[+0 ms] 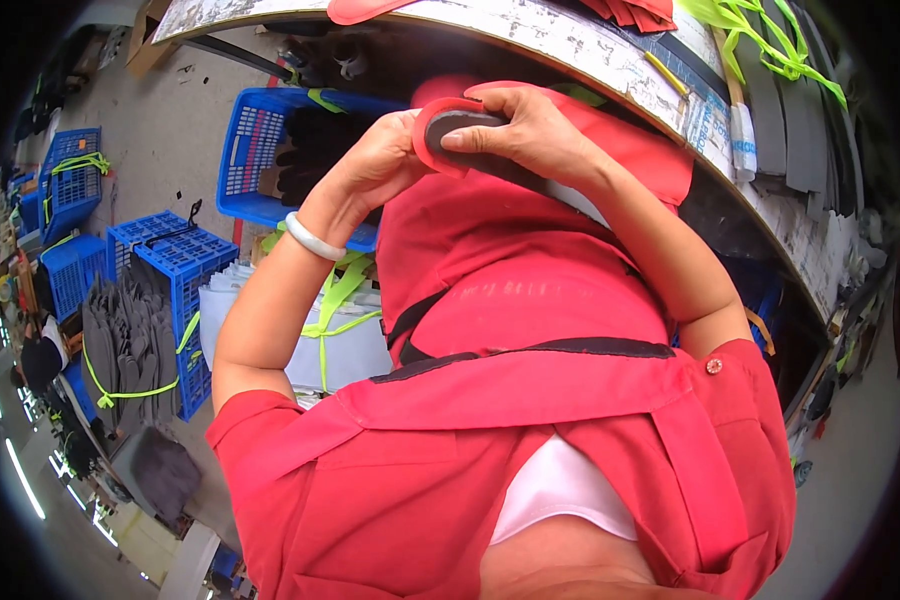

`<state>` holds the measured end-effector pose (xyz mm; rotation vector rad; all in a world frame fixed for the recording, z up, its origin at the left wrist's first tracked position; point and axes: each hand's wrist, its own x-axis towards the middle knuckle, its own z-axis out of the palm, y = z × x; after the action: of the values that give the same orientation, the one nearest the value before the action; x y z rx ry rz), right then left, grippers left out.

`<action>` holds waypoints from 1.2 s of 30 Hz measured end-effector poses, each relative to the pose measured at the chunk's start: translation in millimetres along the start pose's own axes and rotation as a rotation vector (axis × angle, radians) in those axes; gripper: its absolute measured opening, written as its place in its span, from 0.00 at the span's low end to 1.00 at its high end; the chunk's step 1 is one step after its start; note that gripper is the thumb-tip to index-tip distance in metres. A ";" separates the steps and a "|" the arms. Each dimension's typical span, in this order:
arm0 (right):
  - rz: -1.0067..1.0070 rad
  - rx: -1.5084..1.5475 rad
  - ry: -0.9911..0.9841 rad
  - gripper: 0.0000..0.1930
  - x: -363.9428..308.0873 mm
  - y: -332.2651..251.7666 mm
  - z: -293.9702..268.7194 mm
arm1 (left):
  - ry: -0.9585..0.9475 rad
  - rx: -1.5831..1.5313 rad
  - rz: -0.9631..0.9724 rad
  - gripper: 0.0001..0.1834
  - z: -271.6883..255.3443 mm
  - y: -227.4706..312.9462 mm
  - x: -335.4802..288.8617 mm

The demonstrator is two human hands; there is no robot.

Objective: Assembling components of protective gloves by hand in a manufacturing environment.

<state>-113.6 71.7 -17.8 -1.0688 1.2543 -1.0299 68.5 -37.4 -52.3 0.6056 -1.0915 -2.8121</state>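
Above my lap, both hands are on a dark grey, insole-shaped piece [446, 126] with a rounded end. A red piece [421, 143] curves around that end. My left hand [388, 152], with a pale bangle on its wrist, pinches the red piece at its edge. My right hand [535, 130] grips the dark piece, its thumb lying flat on the upper face and its fingers behind. The rest of the dark piece runs down under my right hand, partly hidden. Larger red material [630, 150] lies beyond my right forearm, against the table's edge.
A worn white table [550, 32] curves along the far side, bearing red pieces [630, 12], a yellow pen-like tool [667, 73], green ties [770, 50] and grey strips [790, 130]. At left stand a blue crate [255, 200], a tied white bundle [355, 325] and tied grey pieces [135, 335].
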 end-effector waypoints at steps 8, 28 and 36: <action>0.174 -0.563 0.479 0.13 16.1 68.5 -37.9 | 0.099 0.461 0.488 0.06 59.6 19.2 -16.9; -0.068 -0.692 0.408 0.16 22.7 47.9 -23.5 | 0.258 0.514 0.274 0.13 6.2 -30.3 33.9; -0.425 -0.058 0.148 0.09 4.7 -115.9 9.8 | -0.043 0.264 1.009 0.33 80.1 52.8 -3.0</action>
<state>-104.7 43.9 94.8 -1.3600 1.2048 -1.4216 36.5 -25.3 37.3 -0.0373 -1.2883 -1.8303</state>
